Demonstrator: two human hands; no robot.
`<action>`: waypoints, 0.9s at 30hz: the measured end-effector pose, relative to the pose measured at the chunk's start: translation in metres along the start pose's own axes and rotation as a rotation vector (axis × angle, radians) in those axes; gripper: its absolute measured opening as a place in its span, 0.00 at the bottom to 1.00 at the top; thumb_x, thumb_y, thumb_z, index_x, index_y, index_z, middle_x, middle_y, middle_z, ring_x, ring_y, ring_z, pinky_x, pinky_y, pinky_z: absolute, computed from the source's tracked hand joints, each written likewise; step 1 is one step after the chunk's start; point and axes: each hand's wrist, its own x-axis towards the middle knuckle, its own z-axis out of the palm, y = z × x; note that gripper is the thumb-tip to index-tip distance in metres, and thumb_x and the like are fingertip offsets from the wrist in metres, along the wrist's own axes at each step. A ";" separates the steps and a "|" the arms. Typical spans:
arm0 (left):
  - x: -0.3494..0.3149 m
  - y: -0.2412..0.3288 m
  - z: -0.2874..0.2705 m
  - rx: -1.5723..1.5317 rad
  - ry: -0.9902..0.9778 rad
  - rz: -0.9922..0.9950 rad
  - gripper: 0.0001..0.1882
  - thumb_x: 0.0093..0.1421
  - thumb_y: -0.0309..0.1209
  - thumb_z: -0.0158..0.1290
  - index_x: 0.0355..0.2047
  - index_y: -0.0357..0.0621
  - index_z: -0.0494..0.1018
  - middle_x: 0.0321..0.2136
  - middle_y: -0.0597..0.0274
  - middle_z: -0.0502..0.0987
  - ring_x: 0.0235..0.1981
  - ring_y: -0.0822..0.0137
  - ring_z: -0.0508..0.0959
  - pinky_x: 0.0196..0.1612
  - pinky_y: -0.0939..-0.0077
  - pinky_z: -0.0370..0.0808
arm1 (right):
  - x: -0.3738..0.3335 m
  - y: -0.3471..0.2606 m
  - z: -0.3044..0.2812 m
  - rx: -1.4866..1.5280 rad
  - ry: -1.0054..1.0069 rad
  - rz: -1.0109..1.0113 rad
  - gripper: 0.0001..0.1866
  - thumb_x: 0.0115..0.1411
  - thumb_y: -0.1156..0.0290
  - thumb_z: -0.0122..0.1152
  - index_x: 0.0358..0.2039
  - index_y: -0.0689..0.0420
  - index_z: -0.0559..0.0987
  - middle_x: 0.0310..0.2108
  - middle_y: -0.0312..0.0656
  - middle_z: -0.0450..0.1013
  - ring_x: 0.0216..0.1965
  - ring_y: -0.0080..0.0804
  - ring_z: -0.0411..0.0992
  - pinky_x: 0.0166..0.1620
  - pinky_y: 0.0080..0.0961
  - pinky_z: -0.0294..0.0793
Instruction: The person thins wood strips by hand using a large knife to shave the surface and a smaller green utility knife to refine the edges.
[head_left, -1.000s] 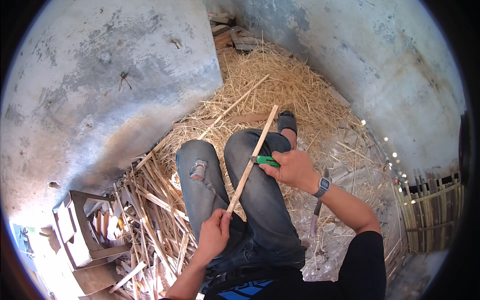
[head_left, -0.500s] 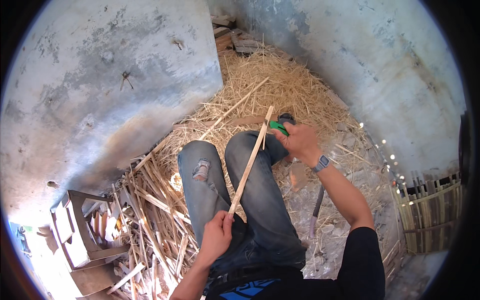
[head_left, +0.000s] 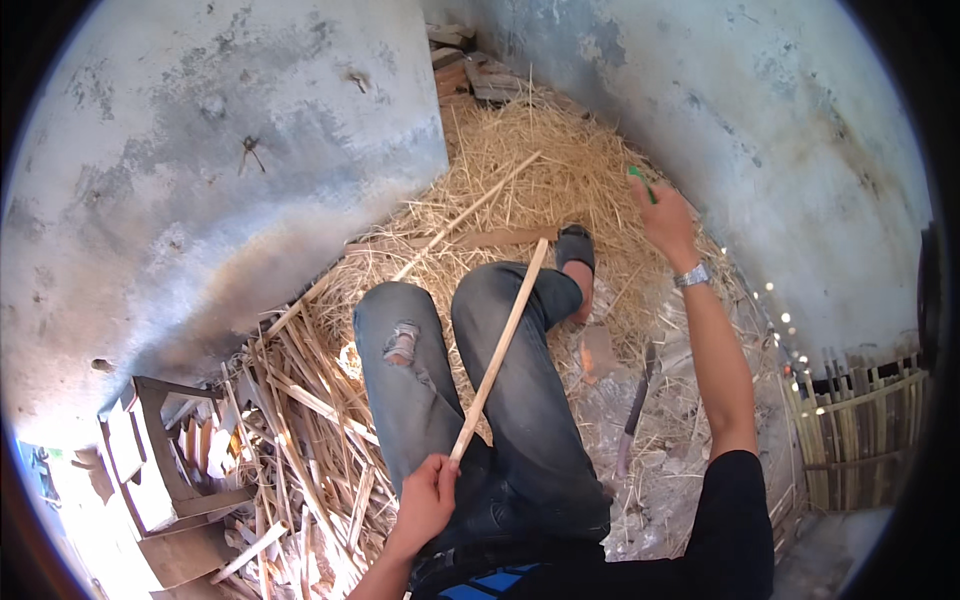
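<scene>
A long pale bamboo strip [head_left: 503, 350] slants across my right thigh, its far end beside the knee. Its near end is pinched between the thumb and fingers of my left hand [head_left: 430, 500], low over my lap. My right hand [head_left: 668, 222] is stretched far forward on the right, over the edge of the shavings and apart from the strip. In its closed fingers is a green cutter knife [head_left: 642, 184]; only the green body shows, and I cannot make out its blade.
Curly shavings [head_left: 560, 150] heap up ahead, with another strip [head_left: 470, 213] lying on them. Split strips [head_left: 320, 420] pile up left of my legs beside a wooden frame [head_left: 165, 455]. A dark long-handled tool [head_left: 637, 405] lies on the right. Walls close in on both sides.
My right hand with the cutter knife has swung away from the strip, forward and to the right. My left hand still holds the strip, whose far end has dropped slightly nearer.
</scene>
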 end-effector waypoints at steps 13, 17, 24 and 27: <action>0.015 0.020 0.005 0.053 0.071 0.101 0.14 0.72 0.34 0.48 0.32 0.37 0.72 0.13 0.63 0.68 0.16 0.74 0.65 0.21 0.72 0.62 | -0.089 -0.091 0.009 0.473 -0.045 -0.057 0.28 0.60 0.43 0.64 0.24 0.60 0.80 0.13 0.42 0.68 0.17 0.36 0.69 0.24 0.35 0.66; 0.016 0.020 0.002 0.076 0.059 0.057 0.11 0.70 0.33 0.50 0.34 0.37 0.73 0.16 0.46 0.74 0.19 0.47 0.78 0.24 0.60 0.70 | -0.126 -0.113 0.000 0.281 -0.122 -0.255 0.30 0.61 0.39 0.58 0.23 0.57 0.80 0.14 0.47 0.72 0.18 0.46 0.74 0.23 0.41 0.69; 0.015 0.020 0.003 0.097 0.068 0.082 0.11 0.70 0.33 0.50 0.34 0.38 0.73 0.16 0.46 0.73 0.19 0.47 0.78 0.23 0.60 0.69 | -0.167 -0.112 0.000 -0.008 -0.287 -0.483 0.32 0.61 0.36 0.54 0.18 0.54 0.76 0.11 0.48 0.69 0.17 0.50 0.74 0.22 0.46 0.72; 0.014 0.022 0.003 0.104 0.069 0.085 0.11 0.70 0.33 0.50 0.34 0.38 0.73 0.16 0.46 0.74 0.19 0.47 0.78 0.23 0.60 0.69 | -0.165 -0.103 0.006 0.010 -0.258 -0.510 0.32 0.60 0.35 0.56 0.16 0.53 0.74 0.11 0.46 0.67 0.17 0.50 0.73 0.21 0.44 0.71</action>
